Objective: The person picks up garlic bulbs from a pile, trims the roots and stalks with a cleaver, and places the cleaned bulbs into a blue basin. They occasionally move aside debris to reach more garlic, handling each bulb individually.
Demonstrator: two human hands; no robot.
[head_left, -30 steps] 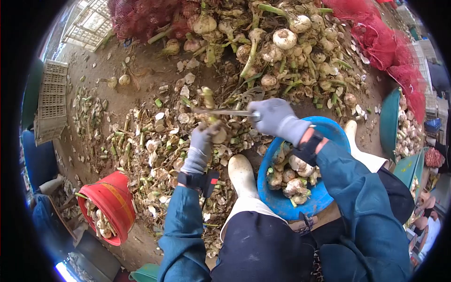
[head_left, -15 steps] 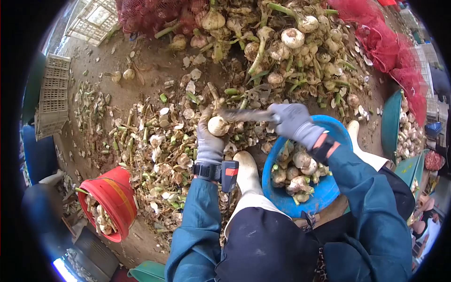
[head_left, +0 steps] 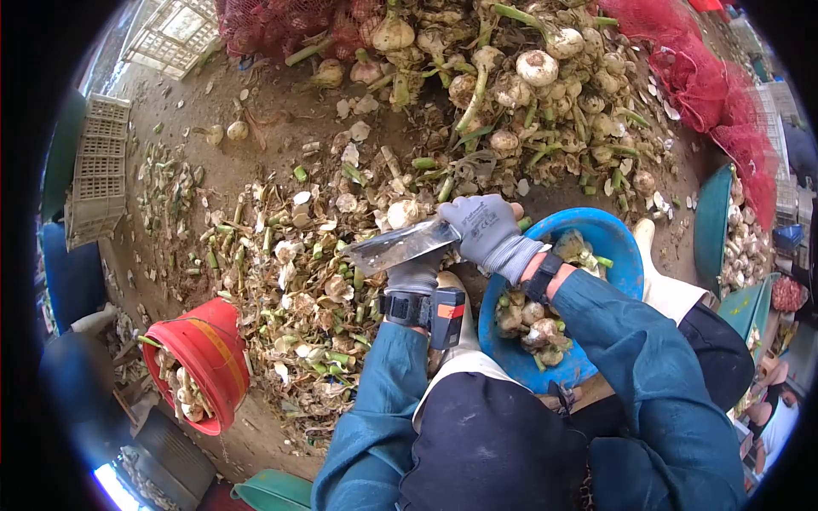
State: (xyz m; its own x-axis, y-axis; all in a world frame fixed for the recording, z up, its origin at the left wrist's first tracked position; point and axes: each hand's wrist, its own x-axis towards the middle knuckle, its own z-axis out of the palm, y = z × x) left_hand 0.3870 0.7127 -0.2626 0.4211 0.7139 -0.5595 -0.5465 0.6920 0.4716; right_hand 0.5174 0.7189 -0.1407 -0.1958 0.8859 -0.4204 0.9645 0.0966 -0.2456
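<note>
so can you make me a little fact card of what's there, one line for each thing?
Right hand: in a grey glove, gripping a broad-bladed knife
Left hand: gloved, partly hidden under the blade; can't tell if it holds anything
Nearest bulb: pale, showing just past the blade
Blue tub: several bulbs inside
Red bucket: more bulbs inside, over on the left
Big pile: bulbs with stems, in front
Scraps: skins and stem pieces strewn over the ground

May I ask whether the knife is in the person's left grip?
No, the knife is in the right grip and partly hides the left grip.
</note>
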